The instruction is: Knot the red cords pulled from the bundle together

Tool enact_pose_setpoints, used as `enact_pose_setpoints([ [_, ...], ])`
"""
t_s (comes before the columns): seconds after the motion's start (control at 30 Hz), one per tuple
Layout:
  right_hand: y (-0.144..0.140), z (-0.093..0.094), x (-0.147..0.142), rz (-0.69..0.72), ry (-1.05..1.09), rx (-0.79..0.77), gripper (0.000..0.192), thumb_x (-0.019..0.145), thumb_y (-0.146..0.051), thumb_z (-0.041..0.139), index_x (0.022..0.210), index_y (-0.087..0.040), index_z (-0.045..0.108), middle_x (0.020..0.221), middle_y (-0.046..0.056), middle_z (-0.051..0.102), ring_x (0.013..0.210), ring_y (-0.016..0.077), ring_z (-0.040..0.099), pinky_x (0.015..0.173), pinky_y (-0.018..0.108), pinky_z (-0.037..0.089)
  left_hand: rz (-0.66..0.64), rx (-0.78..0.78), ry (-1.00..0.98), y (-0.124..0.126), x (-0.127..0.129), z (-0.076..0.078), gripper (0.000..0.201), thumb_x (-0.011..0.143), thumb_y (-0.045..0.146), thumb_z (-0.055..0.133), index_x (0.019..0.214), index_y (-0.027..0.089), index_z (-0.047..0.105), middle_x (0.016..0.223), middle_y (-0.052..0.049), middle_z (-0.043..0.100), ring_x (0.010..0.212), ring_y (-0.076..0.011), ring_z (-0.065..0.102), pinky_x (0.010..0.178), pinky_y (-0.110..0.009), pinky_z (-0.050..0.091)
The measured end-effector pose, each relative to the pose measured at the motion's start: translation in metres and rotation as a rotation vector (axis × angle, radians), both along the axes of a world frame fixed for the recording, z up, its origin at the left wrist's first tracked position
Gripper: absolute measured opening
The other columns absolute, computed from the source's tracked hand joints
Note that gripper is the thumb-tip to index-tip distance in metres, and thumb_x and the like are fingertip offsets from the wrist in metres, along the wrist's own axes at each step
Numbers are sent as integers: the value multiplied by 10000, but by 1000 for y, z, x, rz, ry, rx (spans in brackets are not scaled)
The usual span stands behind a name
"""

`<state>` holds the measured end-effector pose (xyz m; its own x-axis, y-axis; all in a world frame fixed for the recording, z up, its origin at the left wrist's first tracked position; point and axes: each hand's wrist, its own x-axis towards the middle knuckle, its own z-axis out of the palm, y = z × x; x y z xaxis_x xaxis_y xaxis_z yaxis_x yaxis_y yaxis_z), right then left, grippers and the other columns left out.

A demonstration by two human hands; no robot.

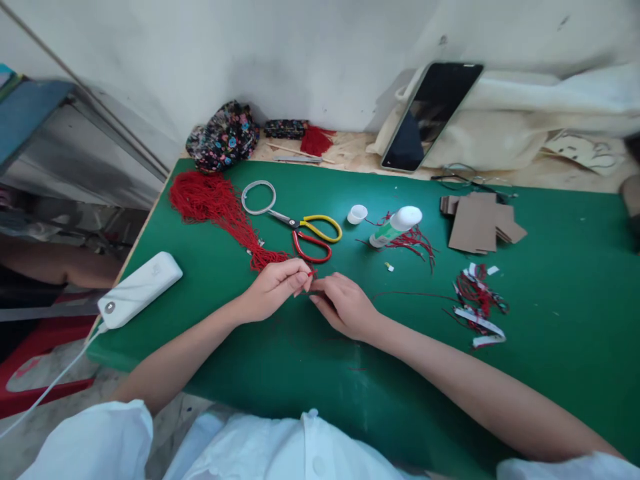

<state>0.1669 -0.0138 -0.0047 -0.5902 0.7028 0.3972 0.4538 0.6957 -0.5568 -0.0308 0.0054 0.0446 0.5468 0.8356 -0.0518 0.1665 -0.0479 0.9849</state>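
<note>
My left hand (277,287) is closed in a pinch, and a short bit of red cord (313,273) shows at its fingertips. Right beside it, my right hand (347,307) is also closed, its fingertips meeting those of the left; what lies between them is too small to make out. A large bundle of red cords (215,207) stretches from the back left to just behind my left hand. Behind both hands lie scissors (295,225) with one yellow and one red handle. A thin red string (415,293) runs along the table to the right of my right hand.
A white power bank (140,290) with a cable lies at the left edge. Behind the hands stand a glue bottle (395,227) and a small white cap (357,214). Cardboard pieces (473,223) and tangled red scraps (480,297) lie right. A phone (433,117) leans at the back.
</note>
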Motion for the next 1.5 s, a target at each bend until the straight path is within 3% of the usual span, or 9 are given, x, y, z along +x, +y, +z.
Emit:
enact_pose_setpoints([
  [0.23,-3,5,-9,66,-122,307,168,966,-228,455,840,-186,558,634,-15,612,539,92,485,586,273,295,152,100,-391,-11,-37,48,298,916,403,521,738,165,550,498,39,451,437,-86,465,489,-226,385],
  [0.4,-16,23,-17,147,-222,348,216,964,-212,456,773,-199,556,559,-34,521,497,89,398,551,302,237,443,290,-534,-9,-84,84,231,844,362,642,742,158,603,419,70,395,292,-69,388,341,-185,304],
  [0.5,-38,31,-29,189,-296,422,174,953,-159,453,823,-186,565,558,-31,511,505,91,401,563,312,231,568,412,-551,0,-112,94,233,873,362,602,768,153,606,414,77,378,254,-41,295,296,-173,209],
  [0.6,-63,33,-44,232,-345,453,126,928,-157,484,832,-187,560,551,-38,494,492,97,398,560,321,224,614,439,-561,13,-128,94,242,902,353,563,767,154,590,409,81,351,241,-40,285,291,-177,192],
  [0.8,-86,35,-62,165,-326,414,83,914,-180,518,944,-197,593,581,-37,507,533,108,436,558,309,248,535,228,-549,34,-105,70,268,876,391,599,743,163,550,390,104,327,241,-41,253,281,-172,199],
  [1.03,-70,39,-51,-4,-353,371,173,943,-312,512,907,-181,619,792,41,629,729,145,518,642,319,328,269,-125,-366,33,-64,5,321,881,468,560,768,173,500,416,106,360,310,-37,323,359,-161,265],
  [1.13,-50,40,-44,-181,-453,257,133,935,-252,516,891,-185,622,891,61,653,787,163,525,674,324,345,204,-169,-243,28,-57,-20,360,873,513,542,768,173,489,430,99,382,337,-42,339,381,-172,283],
  [1.27,-18,34,-35,-360,-547,118,168,916,-240,537,1045,-162,611,1053,103,644,893,214,534,732,335,382,216,-137,-158,22,-51,-38,382,878,536,514,776,168,493,434,98,389,346,-39,318,389,-175,257],
  [1.5,3,6,-20,-340,-531,36,140,942,-250,497,915,-169,608,964,87,635,845,207,524,741,326,384,293,-98,-109,23,-44,-50,389,880,541,510,778,166,495,420,102,386,327,-37,307,368,-171,226],
])
